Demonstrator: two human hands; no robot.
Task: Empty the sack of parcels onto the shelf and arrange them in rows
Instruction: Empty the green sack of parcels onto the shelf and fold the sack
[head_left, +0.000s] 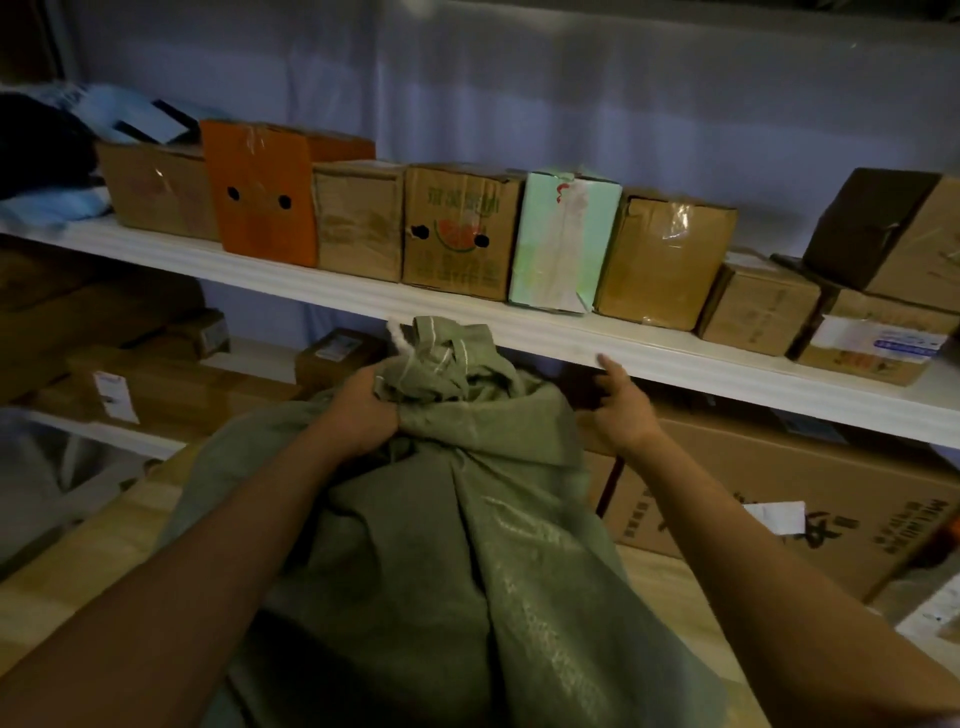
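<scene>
The left hand (366, 410) clenches the bunched neck of the sack (457, 545). The right hand (621, 410) hangs released just beside it. The shelf (519, 325) lies directly beyond both hands.

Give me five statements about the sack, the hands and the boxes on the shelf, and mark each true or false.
1. The left hand grips the bunched neck of the green sack. True.
2. The right hand holds a parcel. False: it holds nothing, and its fingers are loosely curled beside the sack.
3. An orange box stands in the row on the white shelf. True.
4. The sack lies on the shelf. False: it is below the shelf's front edge.
5. The pale green box stands at the row's left end. False: it stands mid-row.
</scene>
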